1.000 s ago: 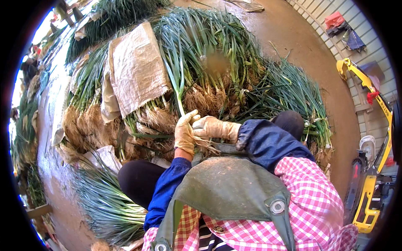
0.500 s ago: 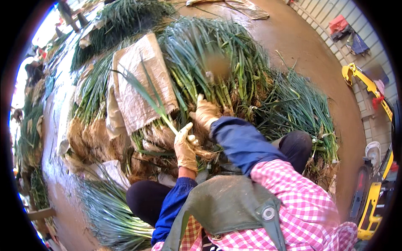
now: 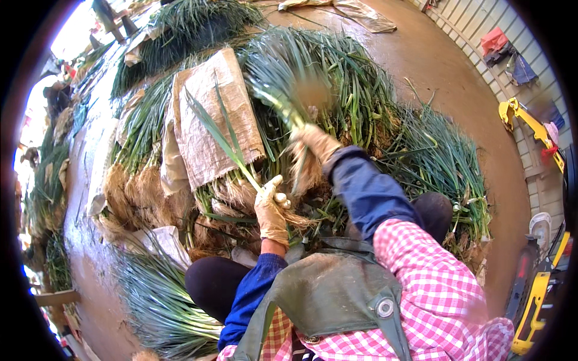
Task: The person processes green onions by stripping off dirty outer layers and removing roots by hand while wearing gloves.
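Note:
In a tan glove, my left hand (image 3: 270, 210) is closed round the white lower stalk of a green onion (image 3: 229, 146). Its leaves point up and to the left, and its roots stick out to the right below my fingers. My right hand (image 3: 316, 141), also gloved, grips a bunch of green onions (image 3: 281, 105) by the stalks. Their leaves fan upward and blur with motion, while brownish roots hang under the hand. Directly beyond lies a big heap of green onions (image 3: 361, 84), partly hidden by a smudge on the lens. A woven sack (image 3: 218, 114) covers part of the heap's left side.
Another onion pile (image 3: 445, 162) spreads to my right, and cleaner onions (image 3: 162, 301) lie by my left knee. Wet brown floor (image 3: 445, 66) runs along the right toward a panelled wall. A yellow metal frame (image 3: 533, 307) stands at the far right. More onion piles reach back on the left.
My right hand has lifted a bunch of green onions up from the heap and slightly to the right. The left hand keeps its hold on the single stalk. The view has shifted slightly.

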The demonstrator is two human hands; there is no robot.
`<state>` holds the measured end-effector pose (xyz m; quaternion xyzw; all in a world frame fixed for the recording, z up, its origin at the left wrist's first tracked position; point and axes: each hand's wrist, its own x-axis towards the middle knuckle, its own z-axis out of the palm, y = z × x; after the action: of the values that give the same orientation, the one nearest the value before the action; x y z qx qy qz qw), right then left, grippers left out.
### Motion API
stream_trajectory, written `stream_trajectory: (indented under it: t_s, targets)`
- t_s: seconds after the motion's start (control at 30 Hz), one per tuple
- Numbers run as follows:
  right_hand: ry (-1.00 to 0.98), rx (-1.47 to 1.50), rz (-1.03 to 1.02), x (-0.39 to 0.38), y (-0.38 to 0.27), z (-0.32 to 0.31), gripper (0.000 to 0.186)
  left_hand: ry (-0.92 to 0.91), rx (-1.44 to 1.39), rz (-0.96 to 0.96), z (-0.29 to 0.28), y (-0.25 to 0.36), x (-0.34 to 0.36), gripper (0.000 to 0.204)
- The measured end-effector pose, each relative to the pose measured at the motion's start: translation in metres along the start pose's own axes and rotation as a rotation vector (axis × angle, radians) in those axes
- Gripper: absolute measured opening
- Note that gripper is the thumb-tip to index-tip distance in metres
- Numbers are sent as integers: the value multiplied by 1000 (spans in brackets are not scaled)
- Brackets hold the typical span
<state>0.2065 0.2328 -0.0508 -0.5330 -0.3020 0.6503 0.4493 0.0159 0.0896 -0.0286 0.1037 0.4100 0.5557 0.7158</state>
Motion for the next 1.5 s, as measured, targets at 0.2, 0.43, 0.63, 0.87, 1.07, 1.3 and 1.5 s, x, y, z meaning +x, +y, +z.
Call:
stream_trajectory:
  t_s: [0.2,0.43,0.63,0.87,1.07,1.3,1.5]
  targets:
    - [-164,265,-221,-112,-133,-19,44,-24,20,45,-6,3,-3,24]
    - [7,213,-313,-123,-99,-81,37,-8,28,48,-7,8,-4,22]
    - [606,-820,-290,-44,-5,-212,45,-73,40,-51,17,-16,-3,23]
    - [436,-1090,-471,-62,-25,-55,37,-110,4,-70,5,-5,-5,25]
    - [491,-1718,-115,-50,30,-44,56,-159,-33,-104,1,0,-5,27]
    - [70,-747,53,-41,-31,-66,35,-186,-6,-96,3,-5,-5,25]
    - [44,174,74,-82,-71,-23,23,-131,12,-37,-6,-17,1,24]
